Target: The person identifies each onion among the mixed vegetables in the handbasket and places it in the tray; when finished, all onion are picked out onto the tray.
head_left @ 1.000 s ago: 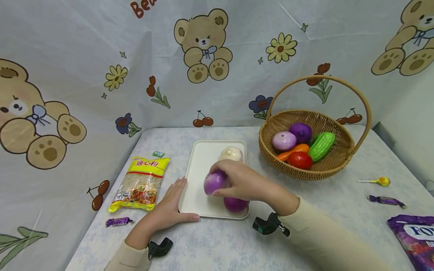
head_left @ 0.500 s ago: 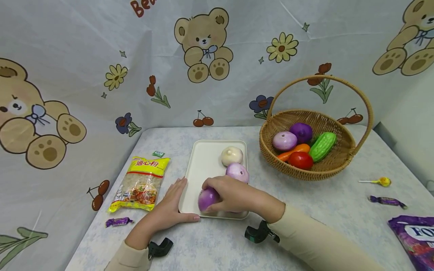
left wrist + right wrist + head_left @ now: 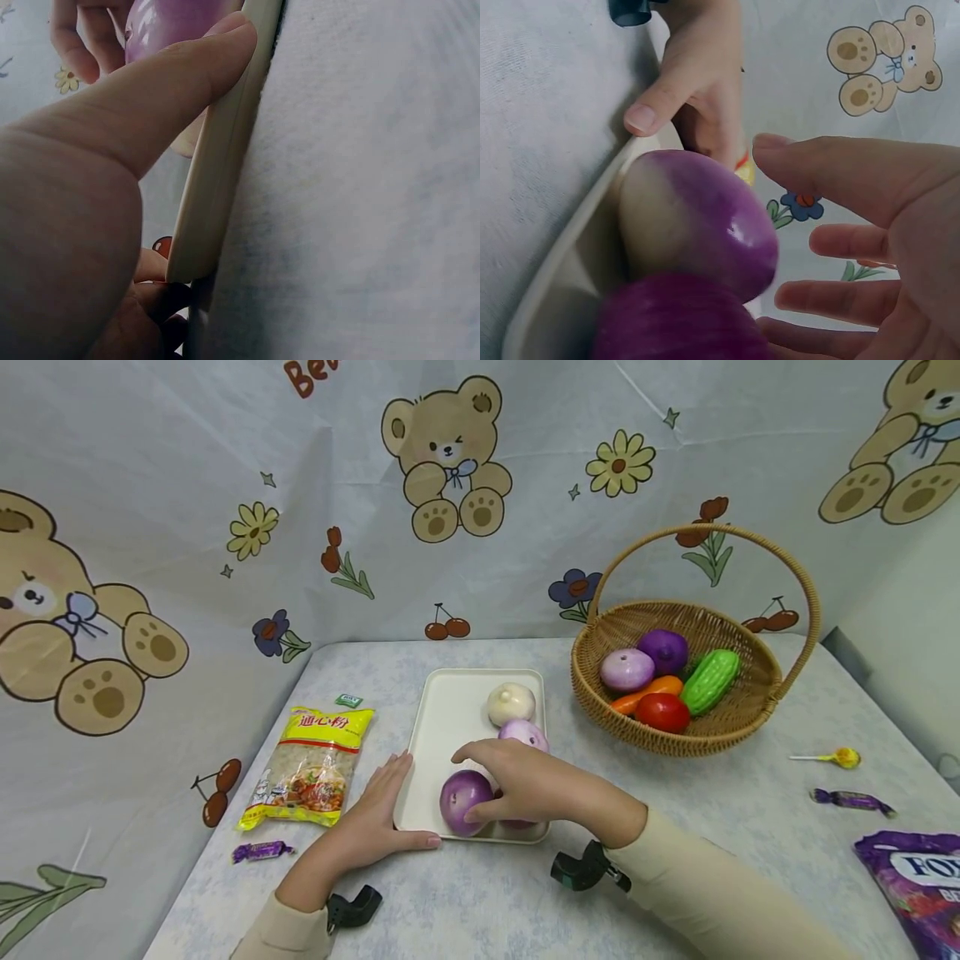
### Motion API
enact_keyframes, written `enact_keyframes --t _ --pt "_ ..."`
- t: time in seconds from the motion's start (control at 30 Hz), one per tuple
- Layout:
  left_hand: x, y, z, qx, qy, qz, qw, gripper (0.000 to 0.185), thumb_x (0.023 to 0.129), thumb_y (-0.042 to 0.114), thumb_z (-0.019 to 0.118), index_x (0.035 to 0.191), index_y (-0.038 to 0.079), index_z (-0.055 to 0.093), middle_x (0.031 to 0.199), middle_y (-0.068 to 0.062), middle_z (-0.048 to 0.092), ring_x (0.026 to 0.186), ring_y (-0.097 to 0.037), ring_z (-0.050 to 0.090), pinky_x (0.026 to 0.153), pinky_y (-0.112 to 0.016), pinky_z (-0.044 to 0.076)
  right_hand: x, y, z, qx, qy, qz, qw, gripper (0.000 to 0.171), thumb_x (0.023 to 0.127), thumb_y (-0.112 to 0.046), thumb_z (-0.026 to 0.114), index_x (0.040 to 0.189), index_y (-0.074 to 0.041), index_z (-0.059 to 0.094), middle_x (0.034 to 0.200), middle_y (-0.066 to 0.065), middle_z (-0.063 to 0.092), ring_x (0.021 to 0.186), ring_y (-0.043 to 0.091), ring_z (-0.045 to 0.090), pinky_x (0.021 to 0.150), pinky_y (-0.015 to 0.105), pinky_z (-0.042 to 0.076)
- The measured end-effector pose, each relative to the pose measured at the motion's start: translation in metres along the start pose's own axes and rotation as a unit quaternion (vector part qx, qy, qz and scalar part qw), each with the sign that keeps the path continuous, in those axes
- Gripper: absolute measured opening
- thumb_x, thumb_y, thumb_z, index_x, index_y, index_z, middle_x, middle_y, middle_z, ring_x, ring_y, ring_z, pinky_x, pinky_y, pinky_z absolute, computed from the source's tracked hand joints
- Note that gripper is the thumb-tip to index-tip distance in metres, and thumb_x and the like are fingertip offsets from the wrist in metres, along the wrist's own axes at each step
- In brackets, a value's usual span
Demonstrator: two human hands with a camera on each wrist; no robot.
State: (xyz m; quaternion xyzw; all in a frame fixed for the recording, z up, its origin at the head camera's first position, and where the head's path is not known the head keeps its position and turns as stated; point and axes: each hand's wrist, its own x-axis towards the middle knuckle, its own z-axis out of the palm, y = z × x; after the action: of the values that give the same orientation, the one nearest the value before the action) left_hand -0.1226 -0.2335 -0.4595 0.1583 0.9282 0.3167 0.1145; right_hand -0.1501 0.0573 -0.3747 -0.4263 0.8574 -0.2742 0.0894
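Observation:
A cream tray (image 3: 442, 718) bears a white onion (image 3: 512, 702) at its far right, with a pale purple onion (image 3: 523, 732) just nearer. At the front left of the tray lies a purple-and-white onion (image 3: 463, 806). My right hand (image 3: 536, 781) hovers over it, fingers spread and apart from it in the right wrist view. A darker purple onion (image 3: 679, 322) sits beside it, mostly hidden by that hand in the head view. My left hand (image 3: 378, 822) rests against the tray's front left corner, thumb along the front rim and fingers along the left side.
A wicker basket (image 3: 675, 745) of toy vegetables stands back right. Left of the tray lie a yellow pasta bag (image 3: 309, 768), a purple-wrapped candy (image 3: 261, 852) and a small green packet (image 3: 348, 701). A lollipop (image 3: 846, 757), another candy (image 3: 853, 802) and a purple bag (image 3: 915, 885) lie right.
My right hand has carried the purple-and-white onion to the front left of the tray and let it go, then lifted slightly back and right. The left hand has stayed put.

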Motion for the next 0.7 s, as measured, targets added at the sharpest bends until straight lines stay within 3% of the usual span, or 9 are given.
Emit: enact_keyframes --t 0.33,0.7 --pt "0.0 0.0 0.001 -0.001 -0.003 -0.009 1.0 0.139 0.073 0.073 0.085 0.169 0.005 0.011 0.174 -0.017 0.006 0.158 -0.037 0.0 0.123 -0.06 0.008 -0.007 0.002 -0.036 -0.008 0.047 -0.002 0.999 0.061 0.092 -0.03 0.086 0.141 -0.006 0.06 0.132 0.008 0.066 0.115 0.025 0.064 0.102 0.044 0.052" --pt "0.001 0.001 0.001 -0.006 -0.004 -0.011 0.9999 0.139 0.073 0.071 0.086 0.169 0.004 0.011 0.174 -0.017 0.007 0.159 -0.035 -0.001 0.124 -0.057 0.005 -0.023 0.023 -0.1 -0.022 0.116 0.05 0.992 0.064 0.093 -0.033 0.085 0.145 -0.005 0.058 0.141 0.012 0.063 0.122 0.034 0.064 0.1 0.053 0.053"
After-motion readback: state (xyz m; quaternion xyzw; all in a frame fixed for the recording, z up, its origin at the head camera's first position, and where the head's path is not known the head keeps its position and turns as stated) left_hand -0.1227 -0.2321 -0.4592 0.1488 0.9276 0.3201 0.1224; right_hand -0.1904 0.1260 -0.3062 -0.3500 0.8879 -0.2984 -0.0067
